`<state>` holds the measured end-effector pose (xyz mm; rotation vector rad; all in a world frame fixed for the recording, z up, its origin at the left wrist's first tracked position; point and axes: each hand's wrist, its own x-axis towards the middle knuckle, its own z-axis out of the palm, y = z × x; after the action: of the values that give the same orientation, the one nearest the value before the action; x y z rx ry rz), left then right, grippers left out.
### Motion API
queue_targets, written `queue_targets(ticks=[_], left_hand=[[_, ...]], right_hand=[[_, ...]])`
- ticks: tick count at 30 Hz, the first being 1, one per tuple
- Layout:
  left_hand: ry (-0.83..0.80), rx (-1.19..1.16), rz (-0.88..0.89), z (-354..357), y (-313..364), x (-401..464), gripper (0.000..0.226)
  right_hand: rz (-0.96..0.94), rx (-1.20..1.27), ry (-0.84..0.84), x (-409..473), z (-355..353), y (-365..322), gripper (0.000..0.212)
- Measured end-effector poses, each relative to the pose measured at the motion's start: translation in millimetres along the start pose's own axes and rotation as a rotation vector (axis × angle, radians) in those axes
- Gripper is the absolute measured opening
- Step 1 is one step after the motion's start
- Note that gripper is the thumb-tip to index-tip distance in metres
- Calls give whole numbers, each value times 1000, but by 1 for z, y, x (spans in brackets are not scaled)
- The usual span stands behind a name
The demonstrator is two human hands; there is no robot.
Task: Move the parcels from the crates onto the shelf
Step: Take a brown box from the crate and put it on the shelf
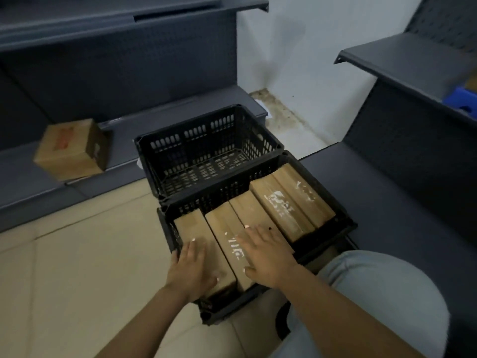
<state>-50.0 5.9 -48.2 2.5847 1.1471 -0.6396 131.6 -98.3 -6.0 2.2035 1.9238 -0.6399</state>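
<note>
A black crate [344, 219] on the floor in front of me holds several brown parcels standing on edge in a row. My left hand [191, 272] lies on the leftmost parcel [191, 224], its fingers along the top and the left side. My right hand [268, 257] is spread flat over the second parcel [222, 223] and the one beside it, with the thumb at the near end. Neither parcel is lifted. Behind this crate stands a second black crate [206, 133], which is empty. One brown parcel [69, 148] sits on the low grey shelf [23, 182] at the left.
Dark grey shelf boards rise above the low shelf on the left. Another shelf unit [387, 202] runs along the right, with a blue object [462, 99] on it. My knee in light jeans [374, 293] is next to the near crate. Beige floor tiles lie to the left.
</note>
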Motion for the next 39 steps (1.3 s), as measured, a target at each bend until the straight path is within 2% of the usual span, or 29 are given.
queue_targets(ticks=[5, 10, 13, 17, 22, 26, 33, 39], left_hand=[[-134, -24, -80, 22, 0, 1, 104], [-151, 68, -127, 32, 12, 10, 114], [-179, 42, -158, 37, 22, 15, 117], [-127, -46, -195, 48, 24, 19, 116], [-38, -7, -163, 55, 17, 14, 108], [-37, 51, -189, 53, 21, 12, 102], [-34, 24, -228, 54, 30, 14, 102], [18, 144, -144, 53, 19, 7, 101]], right_hand=[[-51, -83, -88, 18, 7, -13, 75], [-123, -135, -135, 32, 16, -27, 78], [-133, -151, -157, 36, 24, -29, 80], [-136, -161, -197, 38, 34, -31, 85], [-134, -172, -289, 43, 46, -32, 87], [-92, -222, -364, 50, 54, -31, 86], [-123, -421, -308, 56, 53, -37, 79], [-225, -464, -229, 54, 56, -36, 71]])
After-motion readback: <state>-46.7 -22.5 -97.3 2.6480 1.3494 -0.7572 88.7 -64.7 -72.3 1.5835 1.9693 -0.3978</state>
